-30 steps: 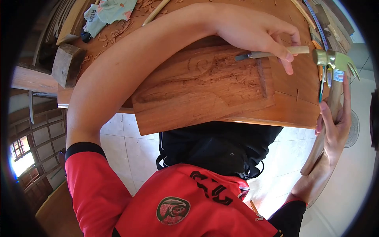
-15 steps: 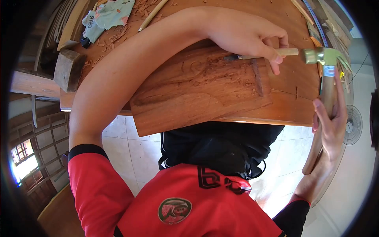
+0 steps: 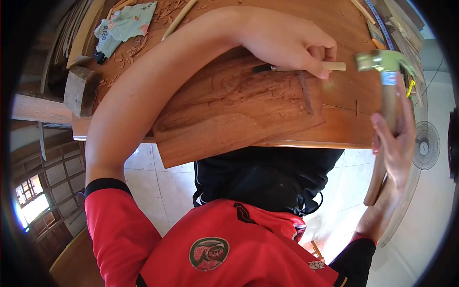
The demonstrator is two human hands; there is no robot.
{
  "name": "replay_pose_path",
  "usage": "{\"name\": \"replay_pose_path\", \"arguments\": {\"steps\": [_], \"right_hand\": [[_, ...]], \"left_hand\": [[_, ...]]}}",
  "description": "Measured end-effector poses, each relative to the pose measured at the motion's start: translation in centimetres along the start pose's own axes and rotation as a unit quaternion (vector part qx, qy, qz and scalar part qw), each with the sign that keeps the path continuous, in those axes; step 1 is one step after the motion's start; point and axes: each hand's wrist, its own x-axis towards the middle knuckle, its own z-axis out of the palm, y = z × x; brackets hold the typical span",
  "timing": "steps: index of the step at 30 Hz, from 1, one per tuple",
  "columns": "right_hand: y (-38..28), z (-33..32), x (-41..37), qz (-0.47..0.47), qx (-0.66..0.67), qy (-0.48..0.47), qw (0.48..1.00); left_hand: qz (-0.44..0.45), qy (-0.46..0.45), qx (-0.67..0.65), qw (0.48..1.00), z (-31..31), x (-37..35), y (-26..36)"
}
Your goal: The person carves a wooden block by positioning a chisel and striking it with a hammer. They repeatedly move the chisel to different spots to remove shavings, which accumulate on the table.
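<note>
My left hand grips a chisel with a pale wooden handle, held low and nearly level over a carved wooden board. The chisel's dark blade points left, its tip at the carved surface. Grooves and raised shapes run across the board, with small chips around them. My right hand is wrapped around the wooden handle of a claw hammer. The hammer's metal head faces the chisel's butt end, a short gap to its right. The board's near corner juts past the table edge.
The brown table carries wood shavings at the far left, beside a crumpled cloth and a wooden block. A pale wooden stick lies at the back. A blue measuring tape and wood strips line the right side.
My left hand and the chisel have shifted left along the board. The hammer in my right hand has moved slightly left and up; the board has moved slightly left.
</note>
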Motion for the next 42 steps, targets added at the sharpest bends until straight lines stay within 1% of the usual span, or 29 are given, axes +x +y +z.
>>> {"name": "replay_pose_path", "arguments": {"steps": [1,3,5,6,8,9,11,13,16,19,23,25,28,31,34,36,38,40,42], "right_hand": [[0.2,-0.5,0.2,-0.016,-0.058,0.045,0.997],[0.7,-1.4,0.5,-0.043,-0.037,0.063,0.996],[0.4,-1.6,0.3,-0.036,-0.029,0.06,0.997],[0.3,-1.6,0.0,-0.036,-0.031,0.053,0.997],[0.3,-1.4,-0.4,-0.037,-0.035,0.033,0.998],[0.2,-1.3,-0.5,-0.033,-0.031,0.032,0.998],[-0.1,-1.1,-0.6,-0.024,-0.024,0.027,0.999],[-0.5,-0.8,-0.7,-0.013,-0.027,0.032,0.999],[-0.9,-0.7,-0.7,-0.015,-0.026,0.029,0.999],[-0.6,-1.2,-0.9,-0.021,-0.032,0.021,0.999],[-0.8,-0.7,-0.8,-0.022,-0.025,0.019,0.999],[-1.2,0.6,-0.6,-0.019,-0.008,0.033,0.999],[-0.9,0.2,-0.2,-0.026,0.008,0.02,0.999],[-0.9,0.1,0.3,-0.015,0.021,0.036,0.999],[-1.5,2.3,-0.1,-0.028,-0.011,0.049,0.998],[-1.2,1.6,-0.2,-0.016,-0.008,0.045,0.999],[-0.2,0.4,-0.1,-0.009,0.0,0.042,0.999],[-0.4,0.5,0.1,-0.008,0.004,0.043,0.999],[-1.2,2.1,-0.6,-0.013,-0.009,0.04,0.999]], "left_hand": [[0.011,0.022,0.006,1.0,0.3,-0.1,-0.1],[0.065,0.039,-0.007,0.997,0.2,0.1,-1.0],[0.098,0.017,-0.083,0.992,-0.5,0.7,-1.7],[0.105,-0.013,-0.154,0.982,-0.8,0.9,-1.4],[0.088,-0.047,-0.229,0.968,-1.6,0.4,-1.0],[0.066,-0.052,-0.236,0.968,-2.3,-0.6,0.4],[0.066,-0.043,-0.244,0.967,-2.2,-1.2,0.5],[0.111,-0.015,-0.24,0.964,-1.2,-0.7,-0.8],[0.118,-0.023,-0.226,0.967,-1.2,-0.4,-1.4],[0.085,-0.039,-0.243,0.966,-1.2,-0.3,-1.2],[0.094,-0.038,-0.222,0.97,-1.2,-0.1,-1.5],[0.107,-0.035,-0.213,0.97,-1.0,0.1,-1.7],[0.102,-0.034,-0.223,0.969,-0.9,0.1,-1.8],[0.093,-0.049,-0.216,0.971,-1.3,0.0,-1.7],[0.099,-0.061,-0.196,0.974,-1.2,0.3,-2.0],[0.057,-0.052,-0.193,0.978,-1.2,0.3,-1.9],[0.056,-0.02,-0.159,0.986,-0.5,0.2,-2.1],[0.098,0.03,-0.088,0.991,0.5,0.6,-2.1],[0.066,0.025,-0.098,0.993,0.5,0.1,-1.7]]}}
